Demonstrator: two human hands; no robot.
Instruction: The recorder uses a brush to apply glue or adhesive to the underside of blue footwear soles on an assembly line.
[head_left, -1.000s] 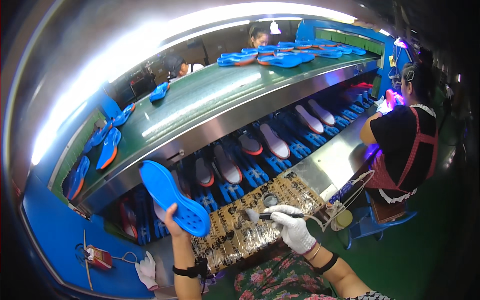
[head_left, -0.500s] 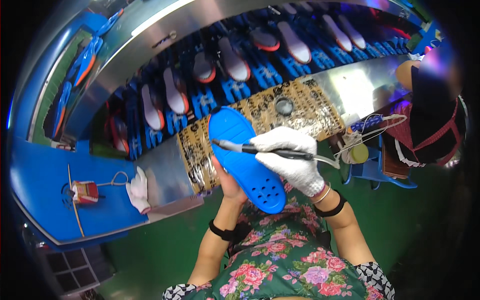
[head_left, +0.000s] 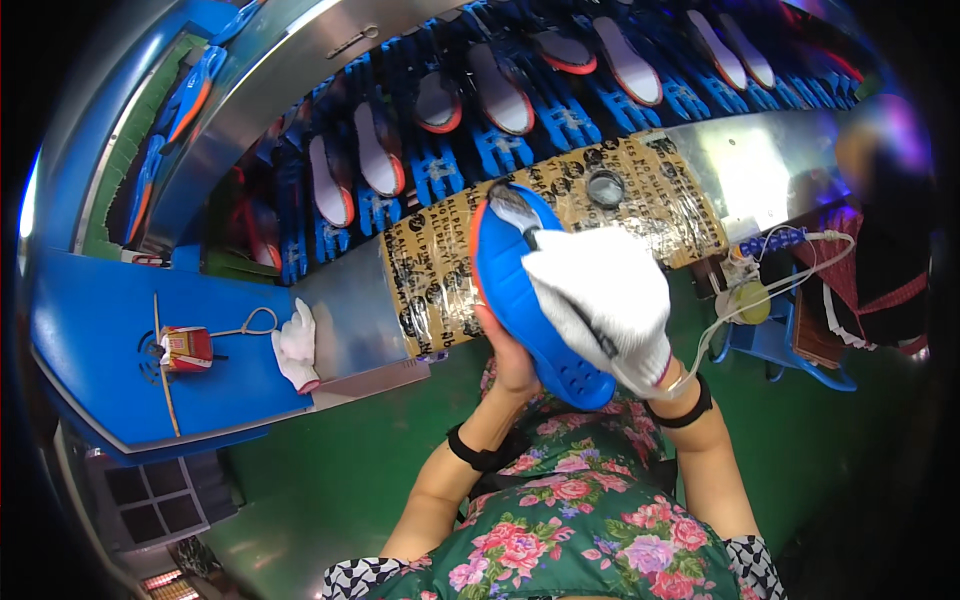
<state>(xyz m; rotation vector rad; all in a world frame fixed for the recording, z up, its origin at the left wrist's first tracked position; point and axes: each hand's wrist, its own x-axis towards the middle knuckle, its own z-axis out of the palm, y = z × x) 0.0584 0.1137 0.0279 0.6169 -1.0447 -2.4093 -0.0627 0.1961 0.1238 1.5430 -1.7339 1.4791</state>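
Observation:
A blue shoe sole with an orange edge is tilted in front of me, its perforated heel end toward my body. My left hand, bare, grips it from beneath along its left side, most fingers hidden under it. In a white knit glove, my right hand is closed around a dark-handled brush with a thin tube running back along the wrist. Its bristle end lies at the sole's far, toe end. The gloved hand covers much of the sole's right side.
A metal bench holds a strip of printed tape and a small round dish. Behind, shoe soles rest on blue holders. On the left, a blue table bears a red box and a white glove. A blue stool stands right.
The brush tip has moved from the sole's middle to its toe end, and my gloved hand has turned. The sole is now tilted, showing its orange edge. The whole view has shifted slightly.

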